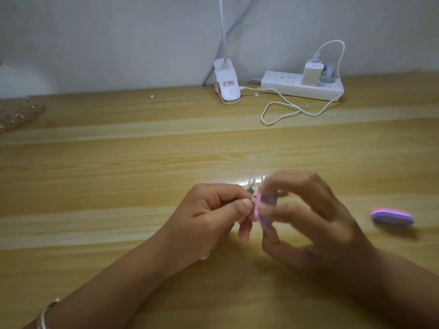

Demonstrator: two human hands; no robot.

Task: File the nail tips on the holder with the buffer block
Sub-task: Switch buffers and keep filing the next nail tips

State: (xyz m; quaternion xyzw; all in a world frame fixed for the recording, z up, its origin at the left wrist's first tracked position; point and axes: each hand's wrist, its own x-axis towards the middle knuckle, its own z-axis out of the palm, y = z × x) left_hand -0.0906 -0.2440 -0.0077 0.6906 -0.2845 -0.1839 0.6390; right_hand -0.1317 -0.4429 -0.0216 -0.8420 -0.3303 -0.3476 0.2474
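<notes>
Head view: nail tip pinched by left hand, buffer block pinched by right hand; may pop loose under hard strokes.

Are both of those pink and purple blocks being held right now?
No, the right hand holds one buffer block, while the second buffer block lies apart from both hands on the table.

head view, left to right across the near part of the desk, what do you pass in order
bracelet → left hand → buffer block → right hand gripping it → spare buffer block lying loose; nail tip holder left out, it overlaps the hands
</notes>
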